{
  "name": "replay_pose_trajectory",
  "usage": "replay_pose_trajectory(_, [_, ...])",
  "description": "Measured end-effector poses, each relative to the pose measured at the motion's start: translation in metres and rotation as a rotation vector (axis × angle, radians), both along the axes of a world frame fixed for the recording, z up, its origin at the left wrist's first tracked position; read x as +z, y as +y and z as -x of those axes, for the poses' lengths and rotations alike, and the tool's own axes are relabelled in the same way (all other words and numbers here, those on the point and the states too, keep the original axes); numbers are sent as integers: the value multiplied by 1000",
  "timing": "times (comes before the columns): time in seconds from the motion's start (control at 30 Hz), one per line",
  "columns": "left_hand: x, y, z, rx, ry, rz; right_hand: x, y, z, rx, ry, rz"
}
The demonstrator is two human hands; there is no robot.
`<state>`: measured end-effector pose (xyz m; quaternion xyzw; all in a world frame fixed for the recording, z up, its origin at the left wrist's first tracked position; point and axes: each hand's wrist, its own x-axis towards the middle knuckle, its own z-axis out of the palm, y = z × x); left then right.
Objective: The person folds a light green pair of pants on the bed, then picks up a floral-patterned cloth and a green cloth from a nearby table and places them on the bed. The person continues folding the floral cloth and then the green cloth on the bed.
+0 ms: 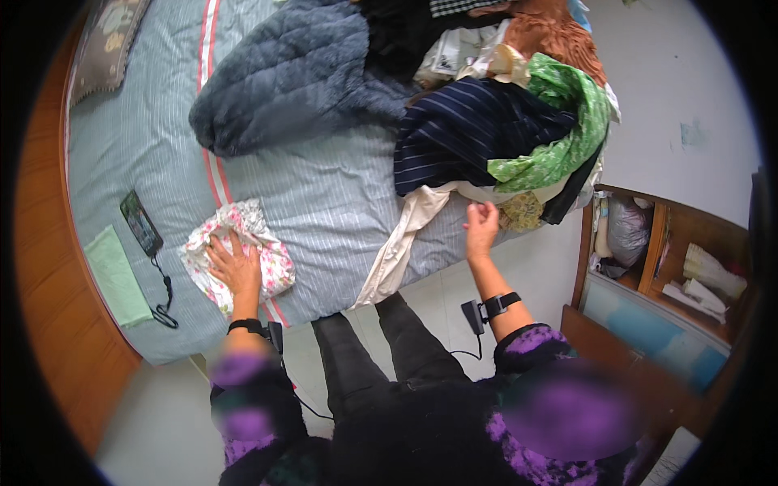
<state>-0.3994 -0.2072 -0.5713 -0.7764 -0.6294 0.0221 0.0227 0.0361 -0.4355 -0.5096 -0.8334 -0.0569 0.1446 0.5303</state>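
Observation:
My left hand [236, 267] lies with spread fingers on a bundled white cloth with pink flowers [276, 264], near the left end of the bed. My right hand [482, 231] is raised at the bed's front edge with curled fingers; whether anything is between them cannot be told. Just beyond it is a heap of clothes: a navy striped garment [468, 130], a green patterned cloth [571, 146] and a yellow patterned cloth [521, 211]. A cream garment [407, 228] trails from the heap down to the bed's edge, left of my right hand.
A grey-blue fluffy garment [292, 79] lies on the striped bedsheet [328, 176]. At the left are a smartphone [141, 223] with a black strap, a folded light green cloth [117, 276] and a pillow [109, 45]. An open wooden cabinet [659, 243] stands at the right.

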Motion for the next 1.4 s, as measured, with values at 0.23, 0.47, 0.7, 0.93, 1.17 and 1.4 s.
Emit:
replay_pose_trajectory(0.23, [49,-3,-15,76,-1,158,63,23,-120,-320,-170,-172])
replay_pose_trajectory(0.47, [85,-52,-106,-166,-509,-9,89,6,-40,466,-254,23])
replay_pose_trajectory(0.7, [94,-90,-243,-9,-1262,914,52,-30,97,1559,-249,220])
replay_pose_trajectory(0.93, [25,-107,-212,48,-725,956,36,-49,81,1553,-112,308])
replay_pose_trajectory(1.17, [26,-145,-170,322,-964,887,40,-1,-3,782,-34,106])
replay_pose_trajectory(1.4, [18,-123,-183,482,-1206,569,34,50,44,1314,-31,199])
